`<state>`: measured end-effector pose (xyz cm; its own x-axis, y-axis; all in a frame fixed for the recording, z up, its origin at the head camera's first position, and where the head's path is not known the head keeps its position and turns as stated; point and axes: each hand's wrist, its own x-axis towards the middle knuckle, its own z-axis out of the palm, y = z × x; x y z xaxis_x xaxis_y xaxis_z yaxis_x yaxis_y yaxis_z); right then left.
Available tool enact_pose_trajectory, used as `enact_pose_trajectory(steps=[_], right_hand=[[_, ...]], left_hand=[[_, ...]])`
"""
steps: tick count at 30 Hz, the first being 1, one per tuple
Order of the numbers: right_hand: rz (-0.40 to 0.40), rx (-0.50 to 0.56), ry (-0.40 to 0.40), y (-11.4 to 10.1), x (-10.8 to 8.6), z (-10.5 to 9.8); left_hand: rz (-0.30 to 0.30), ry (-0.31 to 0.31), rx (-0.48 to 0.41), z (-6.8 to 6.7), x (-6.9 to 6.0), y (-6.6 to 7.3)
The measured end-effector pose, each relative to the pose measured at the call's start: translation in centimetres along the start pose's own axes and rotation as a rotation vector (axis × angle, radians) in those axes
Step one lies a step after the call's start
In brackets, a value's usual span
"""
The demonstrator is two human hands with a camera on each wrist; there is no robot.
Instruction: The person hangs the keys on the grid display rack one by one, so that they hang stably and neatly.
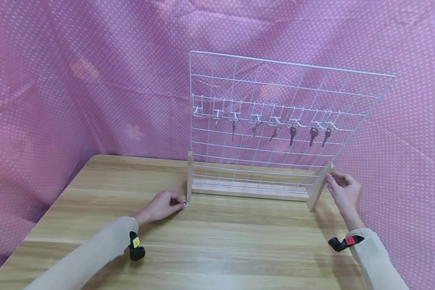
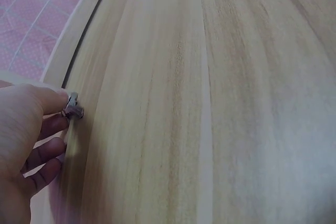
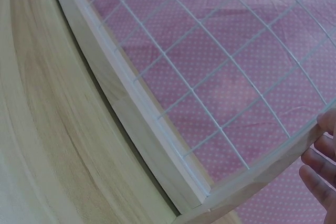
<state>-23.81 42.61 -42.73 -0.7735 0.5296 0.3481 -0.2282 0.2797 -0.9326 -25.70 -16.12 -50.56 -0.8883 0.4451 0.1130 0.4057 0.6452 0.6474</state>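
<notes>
Near the foot of the rack's left wooden upright, my left hand pinches a small silvery metal piece between thumb and forefinger, close to the tabletop. Its exact kind is hard to make out. My right hand holds the upper part of the right wooden upright; in the right wrist view its thumb and fingers lie along the upright's edge. Between the uprights leans a white wire grid, joined below by a wooden crossbar.
A row of white hooks hangs along the grid, and several keys dangle from them. The leftmost hook shows no key. Under the rack is a wood-grain table. Pink dotted cloth hangs behind and at both sides.
</notes>
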Motion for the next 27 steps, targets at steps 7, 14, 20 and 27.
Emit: enact_pose_trajectory(steps=[7, 14, 20, 27], right_hand=[[-0.002, -0.007, -0.001, 0.0, -0.1, 0.1], [-0.021, -0.009, 0.001, -0.2, -0.2, 0.1], [-0.018, -0.020, -0.006, -0.2, -0.2, 0.2], [0.003, -0.052, 0.001, 0.1, 0.0, 0.1]], left_hand=[[-0.042, 0.064, -0.113, -0.4, -0.3, 0.4], [-0.089, 0.128, -0.242, -1.9, -0.4, 2.0], [-0.149, 0.187, -0.289, -4.1, -0.4, 3.5], [-0.095, 0.274, -0.384, -7.2, 0.2, 5.7]])
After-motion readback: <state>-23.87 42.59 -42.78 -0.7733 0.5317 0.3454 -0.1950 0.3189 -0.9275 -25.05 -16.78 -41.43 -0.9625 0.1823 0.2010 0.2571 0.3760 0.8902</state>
